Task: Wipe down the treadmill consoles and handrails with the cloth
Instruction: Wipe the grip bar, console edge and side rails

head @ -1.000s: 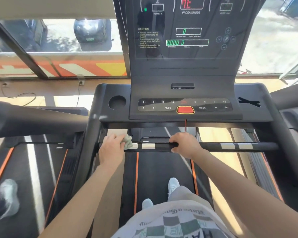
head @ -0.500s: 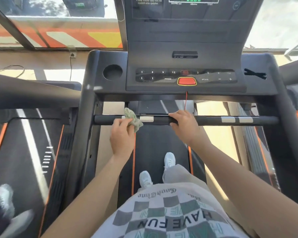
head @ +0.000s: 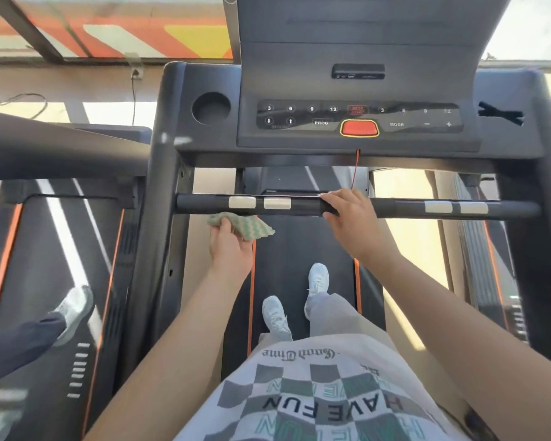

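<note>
A black crossbar handrail [head: 404,209] with silver pulse pads runs across the treadmill below the dark console [head: 358,120]. My left hand [head: 231,246] grips a green-and-white cloth [head: 252,225] just under the bar's left part; the cloth hangs slightly below the bar, apart from it or barely touching. My right hand [head: 350,214] holds the bar near its middle, fingers laid over the top and thumb under it.
The console has a red stop button [head: 359,128], a red safety cord [head: 355,170], a round cup holder [head: 211,108] and black side uprights [head: 159,218]. Another treadmill [head: 61,249] on the left carries another person's foot [head: 72,311]. My feet stand on the belt [head: 296,265].
My left hand pulled the cloth off the bar and down toward me. The view tilted downward, so the console display left the frame. My right hand stayed on the bar.
</note>
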Tool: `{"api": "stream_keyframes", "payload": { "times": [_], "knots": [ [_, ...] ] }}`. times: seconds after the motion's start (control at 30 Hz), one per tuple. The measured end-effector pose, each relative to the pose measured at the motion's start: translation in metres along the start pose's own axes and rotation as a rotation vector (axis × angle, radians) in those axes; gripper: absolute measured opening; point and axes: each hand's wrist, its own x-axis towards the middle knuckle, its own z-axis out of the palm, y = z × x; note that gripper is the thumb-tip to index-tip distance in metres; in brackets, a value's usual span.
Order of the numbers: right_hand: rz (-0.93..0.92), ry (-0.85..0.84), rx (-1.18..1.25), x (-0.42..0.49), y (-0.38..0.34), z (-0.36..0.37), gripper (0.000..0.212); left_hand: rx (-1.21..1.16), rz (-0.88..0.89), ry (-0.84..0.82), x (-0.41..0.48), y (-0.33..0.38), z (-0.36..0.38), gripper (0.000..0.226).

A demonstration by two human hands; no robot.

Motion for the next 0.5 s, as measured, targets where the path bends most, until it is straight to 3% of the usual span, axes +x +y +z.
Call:
{"api": "stream_keyframes", "payload": {
  "times": [0.13,0.27,0.5],
  "knots": [
    [-0.083,-0.035,-0.106,-0.005,0.011,-0.015,0.044,0.056,-0.164,-0.126,-0.015,-0.040,0.023,0.024],
    [-0.004,0.046,-0.145,-0.018,0.032,-0.023,0.045,0.088,-0.328,-0.207,-0.036,-0.076,0.058,0.021],
    [0.089,0.033,-0.105,-0.028,0.037,-0.025,0.047,0.020,-0.418,-0.193,-0.038,-0.077,0.067,0.016]
  ]
}}
